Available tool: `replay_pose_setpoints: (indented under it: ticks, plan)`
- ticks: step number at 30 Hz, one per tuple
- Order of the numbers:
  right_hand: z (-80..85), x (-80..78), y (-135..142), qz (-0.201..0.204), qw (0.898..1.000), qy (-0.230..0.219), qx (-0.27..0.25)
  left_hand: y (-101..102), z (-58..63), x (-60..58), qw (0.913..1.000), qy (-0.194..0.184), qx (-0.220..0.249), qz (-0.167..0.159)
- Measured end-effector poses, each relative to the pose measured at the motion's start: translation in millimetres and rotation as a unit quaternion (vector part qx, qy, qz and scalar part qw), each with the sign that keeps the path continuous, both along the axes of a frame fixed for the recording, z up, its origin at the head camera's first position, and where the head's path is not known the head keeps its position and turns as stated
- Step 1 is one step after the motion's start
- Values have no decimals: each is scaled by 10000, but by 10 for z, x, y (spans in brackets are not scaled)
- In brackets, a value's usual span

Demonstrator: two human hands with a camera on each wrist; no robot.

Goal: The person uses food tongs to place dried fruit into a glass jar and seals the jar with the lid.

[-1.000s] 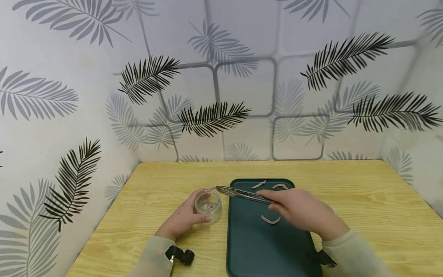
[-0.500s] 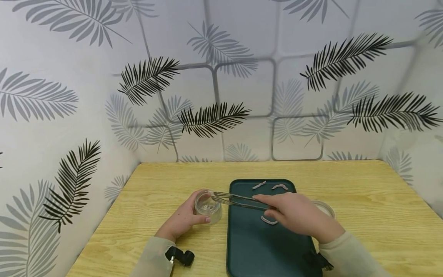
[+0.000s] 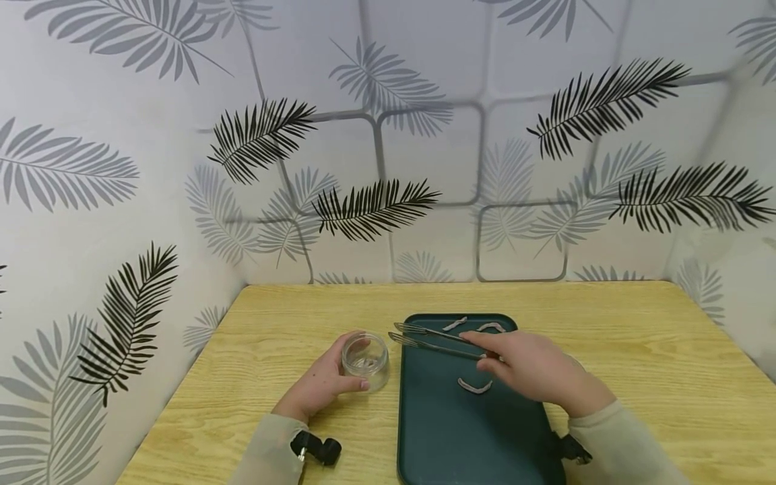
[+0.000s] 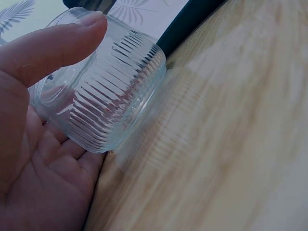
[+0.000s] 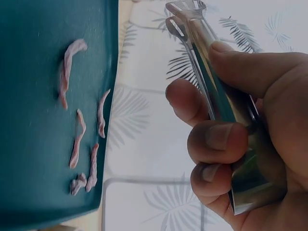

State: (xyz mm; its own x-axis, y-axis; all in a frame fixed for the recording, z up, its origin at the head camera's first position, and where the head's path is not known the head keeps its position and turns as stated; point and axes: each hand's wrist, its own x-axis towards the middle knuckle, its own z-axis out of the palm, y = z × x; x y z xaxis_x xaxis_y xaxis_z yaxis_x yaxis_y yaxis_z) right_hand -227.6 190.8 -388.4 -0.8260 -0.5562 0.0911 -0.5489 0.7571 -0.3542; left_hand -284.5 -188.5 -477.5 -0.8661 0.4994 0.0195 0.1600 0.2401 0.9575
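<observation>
My left hand [image 3: 330, 377] grips a small clear glass jar [image 3: 374, 377], its mouth facing up and its base on the table. Ribs run along the jar's side in the left wrist view; what lies inside is hard to make out. In my right hand [image 3: 536, 370] is a pair of metal tongs [image 3: 445, 349], held over the dark green tray [image 3: 448, 438]. The tongs' tips are spread just right of the jar, with nothing between them. Several thin pinkish meat-like strips [image 5: 70, 72] lie on the tray, one [image 3: 475, 386] of them below the tongs.
The wooden table [image 3: 273, 316] reaches back to a leaf-patterned wall [image 3: 424, 155]. The tray's raised rim [image 3: 399, 411] runs close to the jar's right side. Black camera mounts [image 3: 315, 448] are strapped at both wrists.
The tongs, closed on a pale strip at the jar's rim, parted there and then moved right, off the jar, with their tips empty. My left hand and the jar stay in place.
</observation>
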Motion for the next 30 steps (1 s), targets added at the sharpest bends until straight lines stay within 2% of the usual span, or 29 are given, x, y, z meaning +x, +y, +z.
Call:
replay_pose_setpoints:
  ticks: [7, 17, 30]
  plan:
    - [-22, -46, 112, -285, 9995, 29, 137, 4, 13, 3, 10000, 48, -48, 19]
    - [-10, -83, 308, -547, 9975, -408, 182, -7, -15, -4, 10000, 42, -55, 0]
    - [-118, -236, 526, -889, 9945, -368, 424, -10, 3, 9, 9999, 112, -68, -29]
